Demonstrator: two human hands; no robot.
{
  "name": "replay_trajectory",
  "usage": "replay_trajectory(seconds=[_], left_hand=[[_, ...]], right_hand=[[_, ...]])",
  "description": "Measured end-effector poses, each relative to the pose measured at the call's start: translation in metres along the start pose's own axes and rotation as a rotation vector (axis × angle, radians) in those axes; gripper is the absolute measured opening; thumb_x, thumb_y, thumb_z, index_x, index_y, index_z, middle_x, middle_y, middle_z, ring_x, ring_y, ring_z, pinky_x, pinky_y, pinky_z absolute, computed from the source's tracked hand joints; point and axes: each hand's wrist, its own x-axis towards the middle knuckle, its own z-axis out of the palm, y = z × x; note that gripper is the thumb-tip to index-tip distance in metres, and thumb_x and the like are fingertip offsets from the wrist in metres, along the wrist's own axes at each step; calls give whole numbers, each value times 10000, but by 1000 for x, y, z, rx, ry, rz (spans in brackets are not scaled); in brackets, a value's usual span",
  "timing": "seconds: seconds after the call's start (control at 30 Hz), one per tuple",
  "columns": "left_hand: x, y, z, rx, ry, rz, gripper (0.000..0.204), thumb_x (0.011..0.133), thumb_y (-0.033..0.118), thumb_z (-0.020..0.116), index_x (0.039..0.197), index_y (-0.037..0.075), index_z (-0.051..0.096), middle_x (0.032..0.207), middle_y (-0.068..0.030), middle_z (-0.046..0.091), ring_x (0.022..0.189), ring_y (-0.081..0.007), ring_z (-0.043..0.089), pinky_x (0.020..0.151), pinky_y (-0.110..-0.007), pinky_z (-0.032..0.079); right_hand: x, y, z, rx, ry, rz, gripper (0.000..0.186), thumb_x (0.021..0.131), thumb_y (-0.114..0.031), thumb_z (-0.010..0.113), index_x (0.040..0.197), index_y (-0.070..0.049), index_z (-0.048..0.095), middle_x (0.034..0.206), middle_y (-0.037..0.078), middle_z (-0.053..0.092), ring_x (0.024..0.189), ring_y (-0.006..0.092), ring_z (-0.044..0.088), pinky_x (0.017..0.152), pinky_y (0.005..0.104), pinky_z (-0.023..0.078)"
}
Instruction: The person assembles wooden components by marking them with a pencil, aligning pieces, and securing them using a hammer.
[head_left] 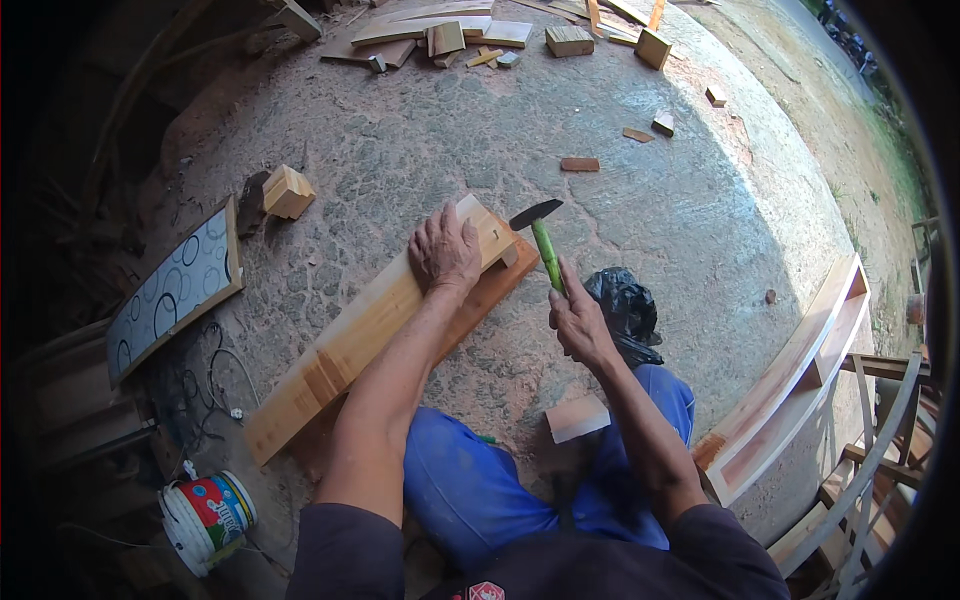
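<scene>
On the rough grey floor (400, 150), between two legs in blue trousers (470, 485) and the far end of the work, a long wooden piece (345, 340) lies on a slant. Its near end is low on the left, and its far end is up by the hands. A redder board (480, 308) shows under its right side.

The left arm goes up and a bit to the right, crossing over the wood. The left hand (445, 250) sits on top of the long piece, close to its far end, with the back of the hand up. Its fingers bend over toward the left edge. I cannot tell if they squeeze the wood or just press on it.

The right arm leans up and to the left, with its elbow bent by the body. The right hand (578, 320) is wrapped around the low part of the green handle of a hammer (545, 248), and one finger points up along it. The dark hammer head is just beside the far end of the wood.

A black plastic bag (627, 310) is near the right wrist. A small wood block (577, 418) is between the knees.
</scene>
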Motion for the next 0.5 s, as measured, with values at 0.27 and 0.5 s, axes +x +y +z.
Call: replay_trajectory(seconds=[0.27, 0.5], left_hand=[[32, -3, -19, -13, -213, -27, 484, 972, 560, 486, 1174, 134, 595, 1187, -160, 638, 1147, -364, 576, 985, -513, 417], [45, 24, -47, -160, -400, -152, 549, 967, 622, 459, 1082, 110, 620, 1120, -174, 672, 1125, -353, 610, 981, -495, 419]], right_hand=[[-36, -52, 2, 270, -85, 450, 515, 1059, -290, 465, 1546, -201, 326, 663, -29, 453, 434, 64, 395, 357, 243, 344], [-44, -40, -1, -179, 38, 175, 493, 1037, -217, 511, 1505, -127, 386, 772, 158, 632, 658, 235, 657, 645, 380, 540]])
